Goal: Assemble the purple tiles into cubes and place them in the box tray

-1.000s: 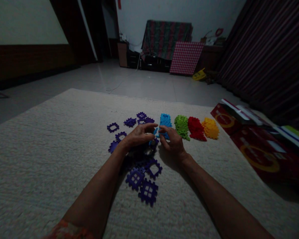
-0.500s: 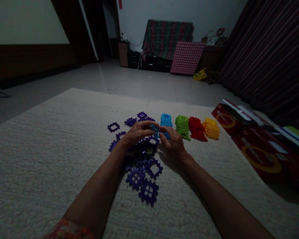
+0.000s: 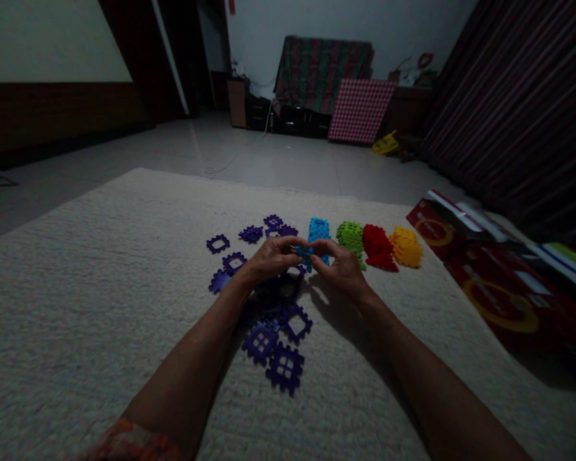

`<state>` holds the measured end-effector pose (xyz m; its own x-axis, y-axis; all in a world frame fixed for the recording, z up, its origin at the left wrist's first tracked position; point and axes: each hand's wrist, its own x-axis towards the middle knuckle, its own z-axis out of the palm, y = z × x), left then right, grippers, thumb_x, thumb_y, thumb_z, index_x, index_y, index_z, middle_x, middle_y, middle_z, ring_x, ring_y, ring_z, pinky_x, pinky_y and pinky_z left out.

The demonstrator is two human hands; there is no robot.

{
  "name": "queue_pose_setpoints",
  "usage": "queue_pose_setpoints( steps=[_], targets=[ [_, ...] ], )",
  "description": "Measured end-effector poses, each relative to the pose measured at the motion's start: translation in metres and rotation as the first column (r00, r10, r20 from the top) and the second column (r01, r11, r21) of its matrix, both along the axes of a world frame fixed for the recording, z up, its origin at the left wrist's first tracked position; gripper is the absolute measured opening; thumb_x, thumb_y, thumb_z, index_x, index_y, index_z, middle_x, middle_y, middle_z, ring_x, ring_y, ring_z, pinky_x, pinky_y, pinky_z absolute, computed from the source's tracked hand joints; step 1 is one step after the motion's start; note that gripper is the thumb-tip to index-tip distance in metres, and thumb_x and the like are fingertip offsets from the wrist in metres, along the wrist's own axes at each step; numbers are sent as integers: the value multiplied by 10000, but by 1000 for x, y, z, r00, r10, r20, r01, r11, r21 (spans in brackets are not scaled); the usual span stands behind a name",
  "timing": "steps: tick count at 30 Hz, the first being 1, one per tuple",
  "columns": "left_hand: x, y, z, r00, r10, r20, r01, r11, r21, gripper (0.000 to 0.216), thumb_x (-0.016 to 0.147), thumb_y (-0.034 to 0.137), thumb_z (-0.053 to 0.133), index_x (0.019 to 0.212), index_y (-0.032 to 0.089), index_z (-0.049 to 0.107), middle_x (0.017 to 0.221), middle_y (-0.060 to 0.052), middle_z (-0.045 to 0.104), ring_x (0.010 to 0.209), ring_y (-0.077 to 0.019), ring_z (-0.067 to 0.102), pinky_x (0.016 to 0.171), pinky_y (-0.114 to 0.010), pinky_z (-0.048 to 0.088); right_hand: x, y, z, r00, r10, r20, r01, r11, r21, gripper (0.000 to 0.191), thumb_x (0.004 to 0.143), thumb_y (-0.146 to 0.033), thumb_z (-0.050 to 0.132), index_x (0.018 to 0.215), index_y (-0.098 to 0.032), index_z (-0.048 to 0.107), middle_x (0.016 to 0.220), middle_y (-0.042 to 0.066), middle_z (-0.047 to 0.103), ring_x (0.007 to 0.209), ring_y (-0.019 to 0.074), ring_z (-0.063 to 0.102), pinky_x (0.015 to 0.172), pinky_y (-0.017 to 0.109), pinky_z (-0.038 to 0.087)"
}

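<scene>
Both hands meet over a cream rug (image 3: 100,269). My left hand (image 3: 271,259) and my right hand (image 3: 342,267) each pinch the same small blue plastic tile (image 3: 306,253), held a little above the rug. Just beyond it stands a stack of blue tiles (image 3: 319,229). Several purple interlocking tiles (image 3: 285,367) lie scattered under and in front of my hands, with more purple tiles (image 3: 217,244) to the left.
Right of the blue stack sit a green pile (image 3: 351,237), a red pile (image 3: 378,247) and a yellow pile (image 3: 406,246). Red cardboard boxes (image 3: 502,282) lie at the rug's right edge. Grey floor, a covered cabinet (image 3: 321,70) and a checked board (image 3: 359,110) stand behind.
Both hands rose slightly and drew together; the blue tile came away from the front of the blue stack and now hangs pinched between them.
</scene>
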<state>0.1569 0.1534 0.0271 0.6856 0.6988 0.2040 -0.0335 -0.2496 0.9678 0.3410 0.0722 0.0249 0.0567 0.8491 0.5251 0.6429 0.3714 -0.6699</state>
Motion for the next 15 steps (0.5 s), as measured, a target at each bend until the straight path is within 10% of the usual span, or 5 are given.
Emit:
queue_pose_setpoints(
  steps=[15],
  targets=[
    [13, -1, -7, 998, 65, 28, -68, 986, 152, 307, 828, 267, 694, 1109, 146, 718, 982, -72, 760, 880, -174, 709, 796, -302, 571, 5, -1, 7, 991, -73, 112, 63, 994, 92, 82, 822, -226, 611, 854, -210, 685, 815, 45, 705, 761, 207, 657, 734, 336, 507]
  ],
)
